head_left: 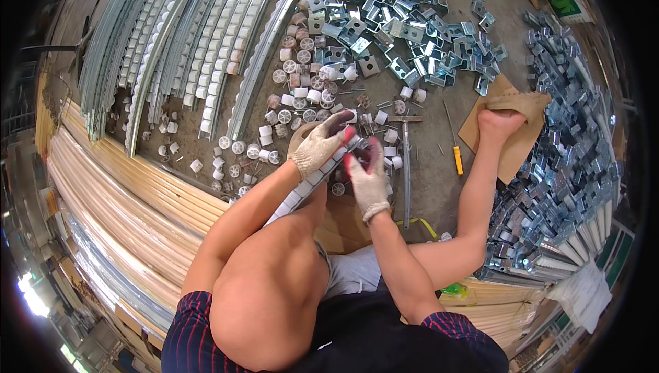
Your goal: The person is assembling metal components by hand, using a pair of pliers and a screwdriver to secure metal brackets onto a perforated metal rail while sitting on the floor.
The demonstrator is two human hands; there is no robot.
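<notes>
A metal roller rail point(302, 191) with a row of white rollers slants up from beside my raised left knee. My left hand point(321, 145), in a cream knit glove with red fingertips, is closed around the rail near its far end. At that end, my right hand point(369, 182) in a matching glove has its fingers curled in; what they pinch is too small and blurred to make out. Loose white rollers point(266, 131) lie on the floor beyond and left of my hands. Just right of my right hand lies a hammer point(406, 167), its head away from me.
A pile of shiny metal brackets point(405, 26) lies at the far side, with more stacked brackets point(542, 167) on the right. Roller rails point(206, 50) lie far left, above long cream tubes point(123, 215). A yellow-handled screwdriver point(458, 160) lies near my bare right foot point(501, 122), on cardboard point(473, 122).
</notes>
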